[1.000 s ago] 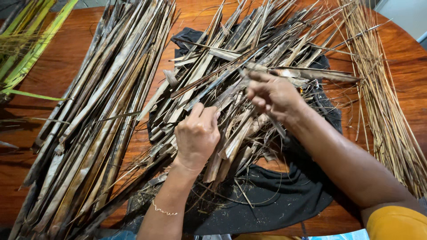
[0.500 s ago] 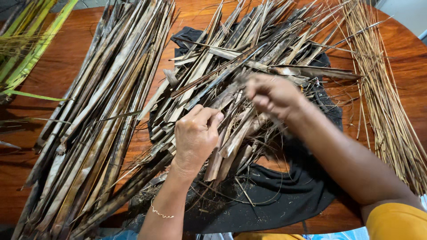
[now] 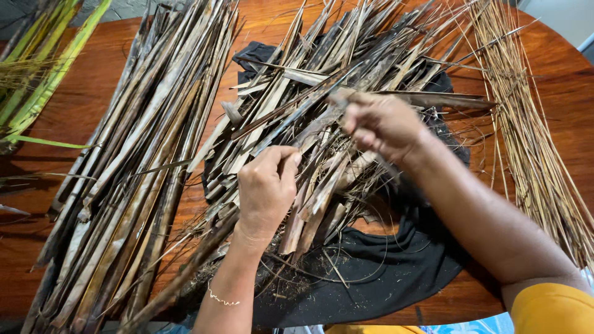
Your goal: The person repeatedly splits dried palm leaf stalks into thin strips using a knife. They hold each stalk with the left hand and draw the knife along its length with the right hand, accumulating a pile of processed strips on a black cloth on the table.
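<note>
A heap of dried brown leaf strips (image 3: pixel 322 99) lies on a black cloth (image 3: pixel 383 272) in the middle of the wooden table (image 3: pixel 74 99). My left hand (image 3: pixel 267 185) rests on the near part of the heap, fingers curled around a strip. Farther back and to the right, my right hand (image 3: pixel 383 124) is blurred and pinches a long dark strip (image 3: pixel 297 114) that runs up and away across the heap. A thin bracelet sits on my left wrist.
A long bundle of dried strips (image 3: pixel 130 179) lies along the left side. Green fresh leaves (image 3: pixel 43 68) are at the far left corner. A sheaf of thin pale sticks (image 3: pixel 532 142) runs down the right side. Loose fibres litter the cloth.
My right hand has moved a little up and right along the dark strip. My left hand's fingers have curled tighter on the heap.
</note>
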